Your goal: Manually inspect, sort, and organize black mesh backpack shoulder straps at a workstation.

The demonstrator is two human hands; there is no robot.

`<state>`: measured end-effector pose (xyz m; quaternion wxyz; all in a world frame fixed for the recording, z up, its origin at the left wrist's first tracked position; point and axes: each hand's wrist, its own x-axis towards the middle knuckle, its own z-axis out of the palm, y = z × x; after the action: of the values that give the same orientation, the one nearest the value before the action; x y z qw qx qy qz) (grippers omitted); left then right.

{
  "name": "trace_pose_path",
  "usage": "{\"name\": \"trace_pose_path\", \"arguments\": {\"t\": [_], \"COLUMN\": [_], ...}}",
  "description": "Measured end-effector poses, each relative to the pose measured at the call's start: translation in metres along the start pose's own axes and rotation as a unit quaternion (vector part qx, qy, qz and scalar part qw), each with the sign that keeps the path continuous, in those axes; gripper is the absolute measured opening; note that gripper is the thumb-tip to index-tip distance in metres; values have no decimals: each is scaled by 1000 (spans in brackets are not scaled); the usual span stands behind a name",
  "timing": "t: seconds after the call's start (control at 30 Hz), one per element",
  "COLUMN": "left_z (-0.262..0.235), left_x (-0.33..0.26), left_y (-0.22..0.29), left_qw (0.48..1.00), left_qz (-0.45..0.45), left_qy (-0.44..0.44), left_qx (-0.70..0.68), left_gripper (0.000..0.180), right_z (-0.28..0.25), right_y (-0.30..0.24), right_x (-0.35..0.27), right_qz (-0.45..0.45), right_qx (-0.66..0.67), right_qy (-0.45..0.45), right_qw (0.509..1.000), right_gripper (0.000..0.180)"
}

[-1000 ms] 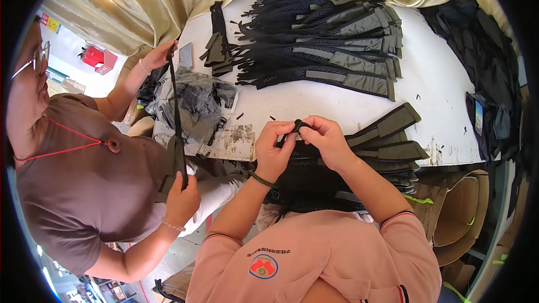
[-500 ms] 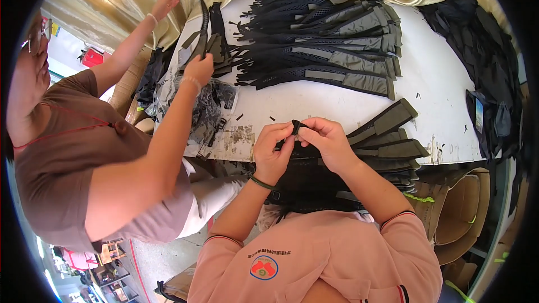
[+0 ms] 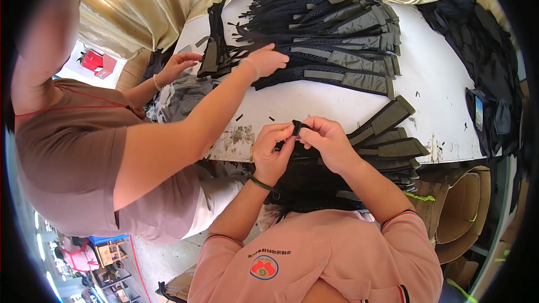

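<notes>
Close together above the table's near edge, both my hands pinch a small black plastic buckle (image 3: 296, 128). My left hand (image 3: 272, 148) grips it from the left with thumb and fingers. From the right, my right hand (image 3: 325, 139) holds a black webbing strap (image 3: 306, 126) at the buckle; part of the strap is hidden behind my fingers. Under and beside my hands lie several black and olive padded straps (image 3: 387, 146), draped over the near edge and my lap.
On the white table (image 3: 432, 95) several black and grey padded straps (image 3: 337, 45) lie in rows. To my left a co-worker's arm (image 3: 202, 118) reaches across. Black fabric (image 3: 494, 90) is heaped at the right. A cardboard box (image 3: 460, 207) stands below on the right.
The co-worker's near hand has moved right onto the rows of straps, and the other hand has come down to the table. My hands have hardly moved.
</notes>
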<state>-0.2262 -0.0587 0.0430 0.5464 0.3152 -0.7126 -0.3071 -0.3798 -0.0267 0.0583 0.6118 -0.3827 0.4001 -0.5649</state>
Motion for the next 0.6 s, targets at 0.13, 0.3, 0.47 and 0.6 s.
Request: {"name": "trace_pose_path", "arguments": {"t": [0.13, 0.3, 0.47, 0.6], "left_z": [-3, -7, -7, -4], "left_x": [1, 5, 8, 18], "left_y": [2, 0, 0, 6], "left_qw": [1000, 999, 996, 858], "left_qz": [4, 10, -9, -313], "left_qy": [-6, -50, -84, -1], "left_qx": [-1, 9, -13, -408], "left_gripper": [25, 21, 19, 13], "right_z": [-3, -15, -12, -12], "right_y": [-3, -7, -25, -29], "right_x": [2, 4, 3, 1], "right_qz": [56, 16, -44, -216], "right_qx": [144, 56, -85, -365], "right_qy": [-42, -47, -73, -77], "right_qw": [987, 997, 993, 902], "right_gripper": [12, 11, 13, 19]}}
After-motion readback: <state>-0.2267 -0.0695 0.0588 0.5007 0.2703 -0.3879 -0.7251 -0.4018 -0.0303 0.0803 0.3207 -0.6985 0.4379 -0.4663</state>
